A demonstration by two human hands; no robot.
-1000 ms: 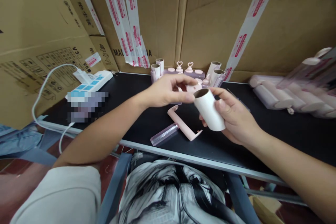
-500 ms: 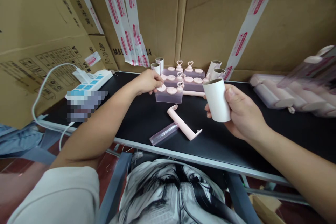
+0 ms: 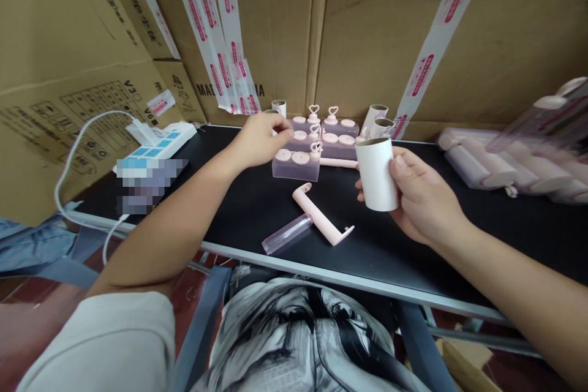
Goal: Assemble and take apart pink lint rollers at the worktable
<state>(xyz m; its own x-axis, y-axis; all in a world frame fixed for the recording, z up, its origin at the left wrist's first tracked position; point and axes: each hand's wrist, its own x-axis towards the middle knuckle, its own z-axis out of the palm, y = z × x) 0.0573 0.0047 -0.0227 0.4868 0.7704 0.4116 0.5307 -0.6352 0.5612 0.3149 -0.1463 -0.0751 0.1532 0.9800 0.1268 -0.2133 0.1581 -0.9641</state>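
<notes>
My right hand (image 3: 425, 193) grips a white paper roll (image 3: 376, 176) from its right side. The roll stands nearly upright above the table, its brown core showing at the top. Over the left side of a group of clear pinkish boxes, my left hand (image 3: 264, 141) has its fingers curled together; whatever they may pinch is hidden. Just below those fingers, the front box (image 3: 296, 170) carries pink discs (image 3: 301, 158) and a heart-topped pink piece (image 3: 316, 150). A pink roller handle (image 3: 321, 213) lies between my hands, with a clear purple-tinted tube (image 3: 287, 234) against it.
More white rolls (image 3: 377, 115) stand behind the boxes on the right, others partly behind my left hand. Pink parts and clear covers (image 3: 500, 165) are piled at the right. A power strip (image 3: 156, 147) with a white cable lies left. Cardboard (image 3: 367, 30) walls the table's back.
My left hand has lifted off the front box's left disc and shifted slightly up and right; that disc stays on the box. The right hand's roll has barely moved.
</notes>
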